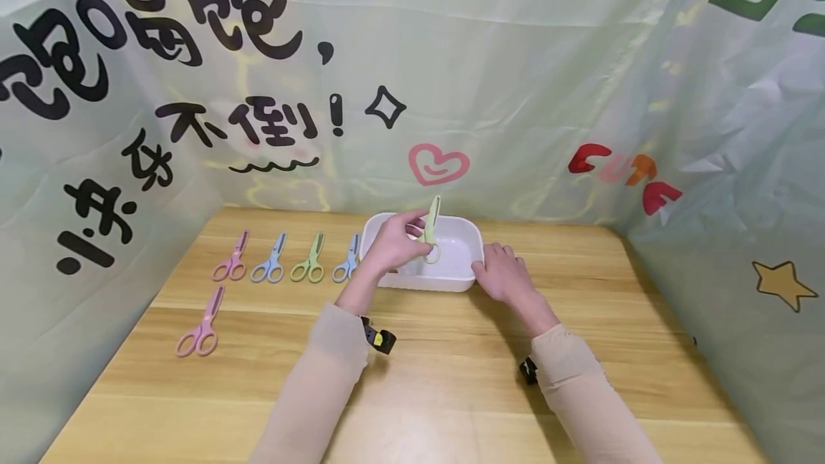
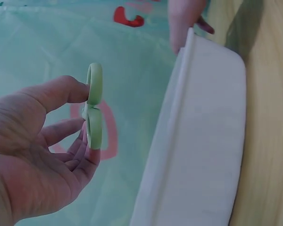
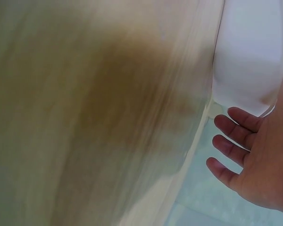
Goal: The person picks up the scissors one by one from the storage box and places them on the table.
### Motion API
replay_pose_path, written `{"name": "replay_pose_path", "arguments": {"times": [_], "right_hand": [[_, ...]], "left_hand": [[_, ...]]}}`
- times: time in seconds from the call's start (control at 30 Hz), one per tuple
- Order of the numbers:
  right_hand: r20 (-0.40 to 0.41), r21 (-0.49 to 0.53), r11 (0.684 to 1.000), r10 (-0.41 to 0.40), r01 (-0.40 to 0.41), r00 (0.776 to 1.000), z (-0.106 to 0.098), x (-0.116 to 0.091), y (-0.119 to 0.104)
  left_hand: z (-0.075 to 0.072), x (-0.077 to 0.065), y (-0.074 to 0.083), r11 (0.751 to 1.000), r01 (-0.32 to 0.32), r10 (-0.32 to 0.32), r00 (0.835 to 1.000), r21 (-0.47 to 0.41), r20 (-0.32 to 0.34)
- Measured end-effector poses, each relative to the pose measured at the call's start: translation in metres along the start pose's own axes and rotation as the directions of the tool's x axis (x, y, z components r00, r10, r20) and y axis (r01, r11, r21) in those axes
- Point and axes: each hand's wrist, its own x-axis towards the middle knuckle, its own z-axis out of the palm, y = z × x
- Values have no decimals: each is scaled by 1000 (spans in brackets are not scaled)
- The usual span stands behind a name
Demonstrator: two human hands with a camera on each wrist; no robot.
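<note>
A wooden table [image 1: 451, 392] fills the lower part of the scene, its pale yellow-brown boards marked with grain running left to right. Light green cloth [image 1: 548, 92] hangs on the far, left and right sides, wrinkled and faintly shiny, printed with black writing [image 1: 277, 124], a pink heart [image 1: 440, 169] and, at the right, a yellow star [image 1: 783, 285].

The white tray [image 1: 438, 283] at the far edge of the table is smooth, a rounded rectangle with thin walls. To its left runs a row of scissors: pink pair [image 1: 232, 260], blue pair [image 1: 271, 261], green pair [image 1: 311, 261] and second blue pair [image 1: 346, 265], the last just beside the tray. A nearer pink pair [image 1: 204, 328] lies apart at the left. All have two looped handles and slim blades pointing far.

The held scissors [image 1: 433, 222] are light green, with smooth, rounded loops. The left hand [image 1: 396, 240] pinches them above the tray, blades up, loops down. The right hand [image 1: 505, 274] is at the tray's right end, fingers loosely bent; whether it grips the rim I cannot quite tell, the thumb being mostly hidden from its wrist view.
</note>
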Motion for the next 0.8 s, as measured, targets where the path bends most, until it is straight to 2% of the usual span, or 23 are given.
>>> {"name": "replay_pose_path", "arguments": {"times": [0.2,0.8], "right_hand": [[2,7,1000,0,0,1000,2,1,1],[-8,19,1000,-11,11,1000,4,2,3]], "left_hand": [[-15,-18,3,999,-27,28,999,26,-36],[-66,-70,-4,993,5,6,995,115,-100]]}}
